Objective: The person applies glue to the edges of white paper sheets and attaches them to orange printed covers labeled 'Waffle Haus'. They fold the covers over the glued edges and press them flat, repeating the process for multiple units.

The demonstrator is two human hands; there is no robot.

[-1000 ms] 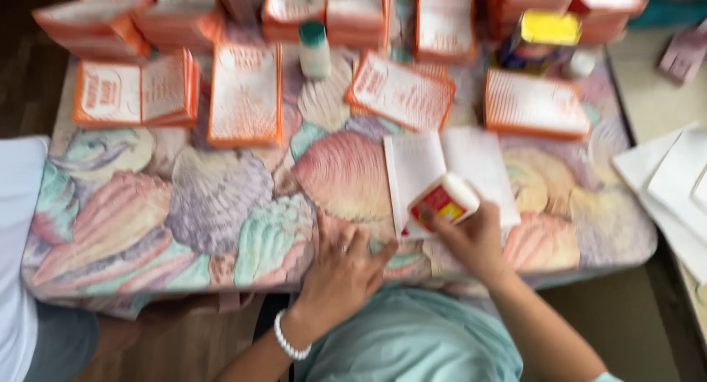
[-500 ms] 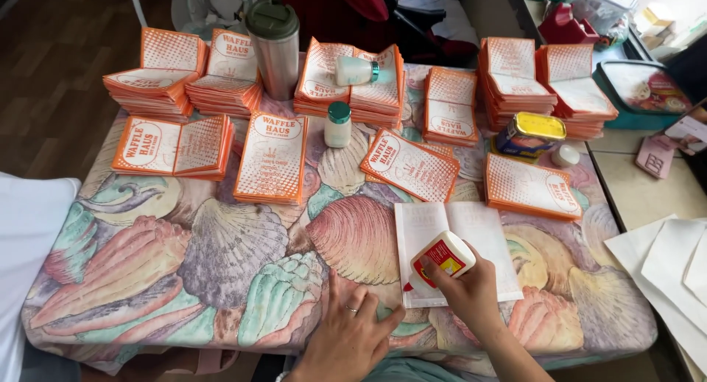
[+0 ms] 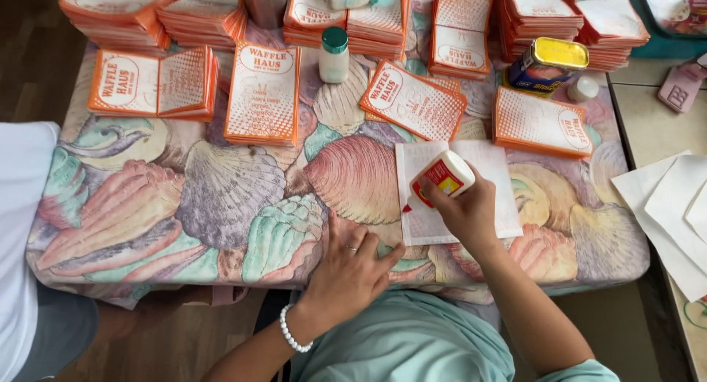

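Observation:
My right hand (image 3: 465, 211) grips a white glue bottle (image 3: 442, 177) with a red and yellow label, tilted so its red tip touches the left edge of a flat white paper piece (image 3: 501, 177). That paper lies unfolded on the shell-patterned tablecloth (image 3: 221, 198). My left hand (image 3: 350, 268) rests flat on the cloth near the front edge, just left of the paper, fingers spread, a ring on one finger and a white bead bracelet at the wrist.
Several stacks of orange-and-white printed paper sleeves (image 3: 264, 93) cover the far half of the table. A white bottle with a green cap (image 3: 333, 54) and a yellow-lidded tin (image 3: 546, 64) stand among them. White sheets (image 3: 670, 212) lie at right. Another person's white sleeve (image 3: 22, 227) is at left.
The bottle has tipped down from above the paper until its tip meets the paper's left edge. My left hand stays flat on the cloth. The view has shifted.

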